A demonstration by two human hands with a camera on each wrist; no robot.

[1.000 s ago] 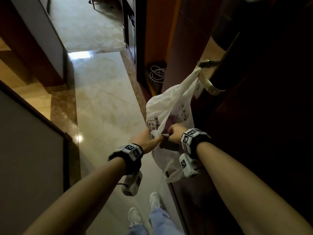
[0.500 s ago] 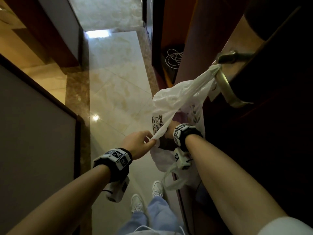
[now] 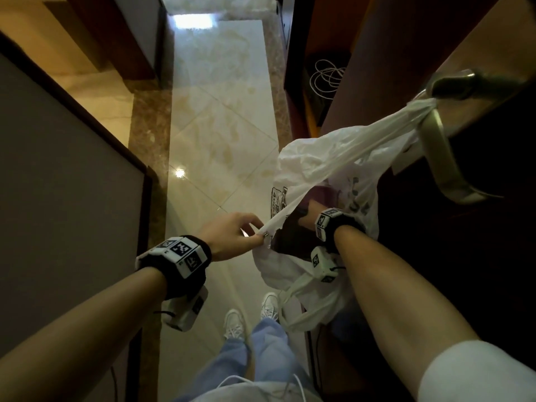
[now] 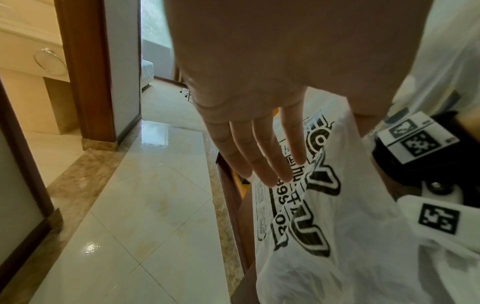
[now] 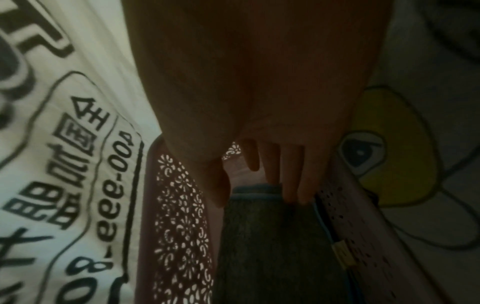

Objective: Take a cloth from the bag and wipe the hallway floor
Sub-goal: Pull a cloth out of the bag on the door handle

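A white printed plastic bag (image 3: 327, 158) hangs by one loop from a metal door handle (image 3: 441, 158) on the right. My left hand (image 3: 258, 235) pinches the bag's rim between thumb and forefinger and holds the mouth open toward the left; its other fingers (image 4: 259, 160) stay straight. My right hand (image 3: 309, 211) is inside the bag up to the wrist. In the right wrist view its straight fingers (image 5: 293, 185) and thumb reach down to the top edge of a dark folded cloth (image 5: 272, 246) with a blue border. The cloth stands in a pink perforated container (image 5: 182, 216).
The glossy pale tiled hallway floor (image 3: 220, 117) runs ahead between a grey panel (image 3: 58, 184) on the left and the dark wooden door (image 3: 406, 53) on the right. A coiled white cable (image 3: 327, 76) lies in a niche ahead. My feet in white shoes (image 3: 235, 320) stand below.
My right hand has let go of the bag's rim and gone down inside the bag. My left hand has pulled the rim leftward, widening the mouth.
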